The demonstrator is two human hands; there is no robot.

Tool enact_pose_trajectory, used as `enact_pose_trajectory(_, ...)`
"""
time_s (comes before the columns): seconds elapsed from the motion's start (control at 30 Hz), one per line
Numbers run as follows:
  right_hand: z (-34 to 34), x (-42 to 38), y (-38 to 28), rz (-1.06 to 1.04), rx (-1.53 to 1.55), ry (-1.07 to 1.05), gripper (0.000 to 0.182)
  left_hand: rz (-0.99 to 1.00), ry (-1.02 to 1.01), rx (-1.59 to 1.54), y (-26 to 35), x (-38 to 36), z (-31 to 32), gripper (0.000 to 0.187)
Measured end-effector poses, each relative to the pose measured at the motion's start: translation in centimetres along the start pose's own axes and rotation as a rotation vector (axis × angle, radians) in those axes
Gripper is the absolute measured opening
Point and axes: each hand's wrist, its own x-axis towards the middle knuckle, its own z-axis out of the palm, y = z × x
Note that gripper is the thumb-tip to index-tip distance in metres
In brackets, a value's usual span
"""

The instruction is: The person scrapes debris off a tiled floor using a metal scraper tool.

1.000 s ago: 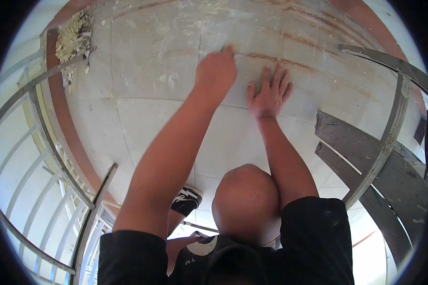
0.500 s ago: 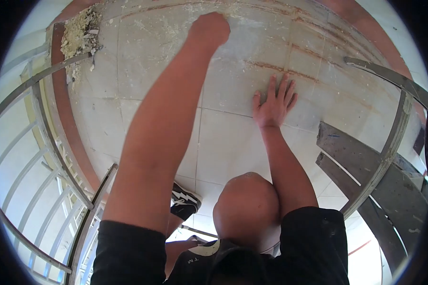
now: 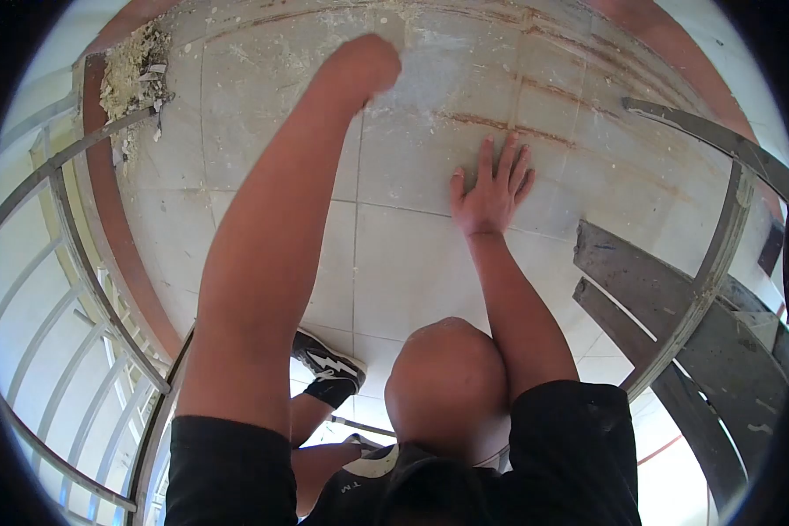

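In front of you, the pale tiled floor bears rusty streaks toward the far right, whitish smears near the far middle and crumbly rubble at the far left.

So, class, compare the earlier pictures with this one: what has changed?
Since the first picture, the left hand has moved farther from the body and somewhat left over the tiled floor. Its fingers are hidden, so whether it took hold of or let go of anything cannot be told. The right hand stayed palm-down near the rusty streak.
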Motion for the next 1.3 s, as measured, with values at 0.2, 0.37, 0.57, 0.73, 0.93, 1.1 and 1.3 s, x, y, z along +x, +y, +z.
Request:
enact_pose_trajectory(0.2, -0.2, 0.1, -0.2, 0.018, -0.026, -0.037, 0.066, 0.33, 0.484, 0.245, -2.7, 6.8, 0.4, 0.035)
enact_pose_trajectory(0.37, 0.1, 0.1, -0.1, 0.007, -0.016, -0.033, 0.067, 0.237, 0.278, 0.367, -4.5, 5.7, 1.5, 0.033)
enact_pose_trajectory(0.57, 0.0, 0.2, -0.1, 0.018, -0.006, -0.022, 0.067, 0.162, 0.216, 0.225, -2.6, 3.6, -0.4, 0.033)
enact_pose_trajectory(0.73, 0.1, 0.0, 0.3, 0.014, -0.013, -0.016, 0.068, 0.458, 0.684, 0.376, -4.9, 5.8, 2.5, 0.034)
enact_pose_trajectory(0.93, 0.0, 0.0, -0.1, 0.016, 0.017, -0.025, 0.066, 0.134, 0.226, 0.134, -1.8, 3.9, -1.4, 0.033)
enact_pose_trajectory(1.1, -0.2, 0.0, 0.0, 0.012, 0.016, -0.028, 0.066, 0.266, 0.321, 0.268, -2.5, 4.5, -0.4, 0.033)
enact_pose_trajectory(1.3, -0.1, 0.1, 0.0, 0.025, -0.006, -0.055, 0.067, 0.27, 0.365, 0.221, -1.2, 1.3, 4.3, 0.033)
